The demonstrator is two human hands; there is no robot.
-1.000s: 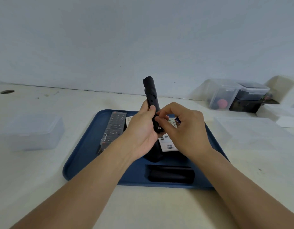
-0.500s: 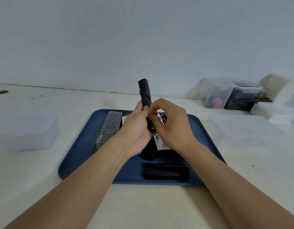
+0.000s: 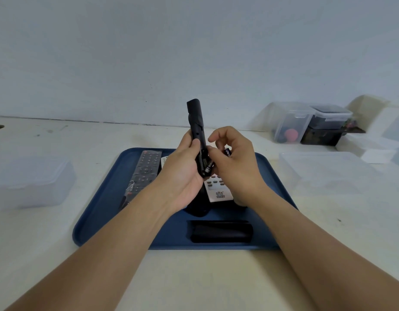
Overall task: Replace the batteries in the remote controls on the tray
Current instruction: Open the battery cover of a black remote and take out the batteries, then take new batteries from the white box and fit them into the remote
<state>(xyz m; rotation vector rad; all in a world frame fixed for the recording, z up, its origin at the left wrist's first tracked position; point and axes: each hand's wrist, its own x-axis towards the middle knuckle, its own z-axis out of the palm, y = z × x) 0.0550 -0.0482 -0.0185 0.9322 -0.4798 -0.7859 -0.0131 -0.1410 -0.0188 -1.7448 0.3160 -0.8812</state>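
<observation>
My left hand [image 3: 182,173] grips a slim black remote [image 3: 196,122] and holds it upright over the blue tray [image 3: 99,212]. Its back faces me, and the battery bay near the bottom is uncovered, showing a metal spring [image 3: 209,169]. My right hand [image 3: 235,167] is just right of the remote with its thumb at the bay. Its curled fingers hold a small dark battery [image 3: 227,151]. On the tray lie a grey remote in plastic wrap [image 3: 147,171], a white remote [image 3: 217,190] and a black cover piece [image 3: 221,231].
A clear lidded box [image 3: 30,180] stands left of the tray and a flat clear box [image 3: 326,173] to its right. Several clear containers [image 3: 290,122] and a dark box [image 3: 322,135] sit at the back right by the wall.
My right hand has drawn slightly away from the remote and its index finger has lifted, so the bay and spring now show. My left hand keeps the remote upright.
</observation>
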